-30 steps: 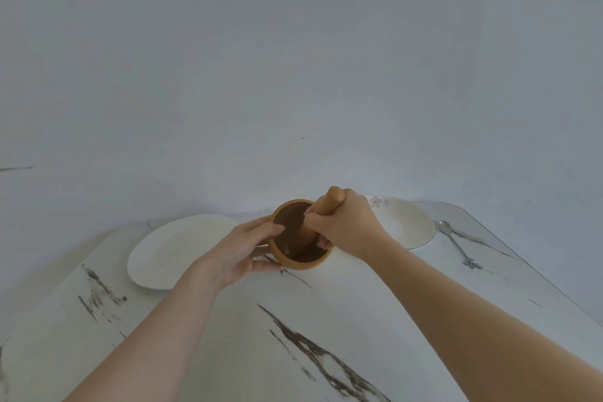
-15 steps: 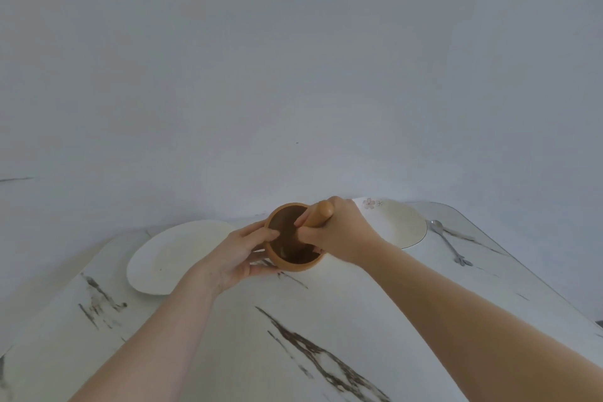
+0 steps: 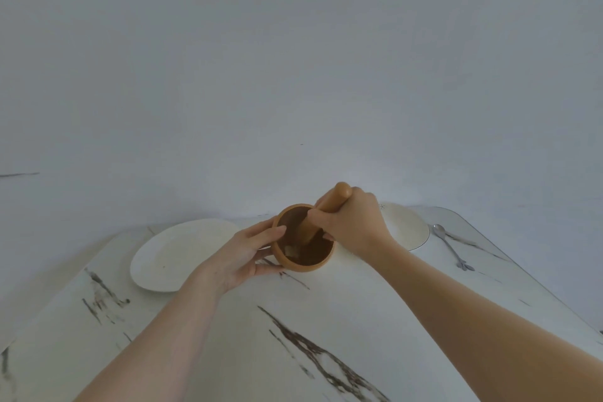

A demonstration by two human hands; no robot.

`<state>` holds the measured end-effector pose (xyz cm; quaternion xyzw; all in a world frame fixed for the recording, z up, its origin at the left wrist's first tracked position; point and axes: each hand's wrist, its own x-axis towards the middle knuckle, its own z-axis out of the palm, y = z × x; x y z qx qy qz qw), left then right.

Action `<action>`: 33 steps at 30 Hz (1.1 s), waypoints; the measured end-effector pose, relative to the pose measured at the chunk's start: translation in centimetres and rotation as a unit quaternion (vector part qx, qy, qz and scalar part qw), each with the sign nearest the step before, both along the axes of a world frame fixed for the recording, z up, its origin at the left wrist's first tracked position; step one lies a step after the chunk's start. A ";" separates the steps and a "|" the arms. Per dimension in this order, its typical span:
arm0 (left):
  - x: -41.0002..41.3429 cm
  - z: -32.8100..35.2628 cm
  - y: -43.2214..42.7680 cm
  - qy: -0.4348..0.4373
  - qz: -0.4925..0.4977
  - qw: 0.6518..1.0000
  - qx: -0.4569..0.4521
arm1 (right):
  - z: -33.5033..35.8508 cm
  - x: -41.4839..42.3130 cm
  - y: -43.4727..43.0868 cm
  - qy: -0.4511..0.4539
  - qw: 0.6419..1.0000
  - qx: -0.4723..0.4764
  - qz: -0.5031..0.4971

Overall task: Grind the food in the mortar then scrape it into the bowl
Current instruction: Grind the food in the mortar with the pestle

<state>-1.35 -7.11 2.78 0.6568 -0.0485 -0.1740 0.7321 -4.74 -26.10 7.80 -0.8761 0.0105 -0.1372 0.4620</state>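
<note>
A brown wooden mortar [image 3: 306,263] stands on the marble table, a pale piece of food [image 3: 291,251] lying inside it. My left hand [image 3: 246,253] holds the mortar's left side, fingers over the rim and thumb at the base. My right hand [image 3: 350,222] grips a wooden pestle [image 3: 329,206], which leans to the right with its lower end in the mortar. A white bowl [image 3: 409,228] sits just behind my right hand, partly hidden by it.
A white oval plate [image 3: 176,253] lies left of the mortar. A metal spoon [image 3: 452,246] rests at the far right near the table's rounded corner. The white marble table [image 3: 293,336] with dark veins ends at a plain wall behind.
The pestle has lifted and tilted, so more of its handle shows above my right hand. My left hand keeps its hold on the mortar, which stays in place.
</note>
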 end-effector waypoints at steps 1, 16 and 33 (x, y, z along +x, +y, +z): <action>0.0 0.0 -0.1 -0.002 -0.001 1.000 0.001 | 0.3 0.1 0.0 -0.003 1.000 -0.005 -0.005; 0.4 -0.1 0.4 -0.017 -0.040 0.999 0.005 | -0.8 0.3 0.7 0.027 0.999 -0.010 0.043; 0.5 -0.7 0.7 -0.002 0.005 1.000 -0.018 | -1.4 0.4 1.6 0.028 0.999 -0.015 0.042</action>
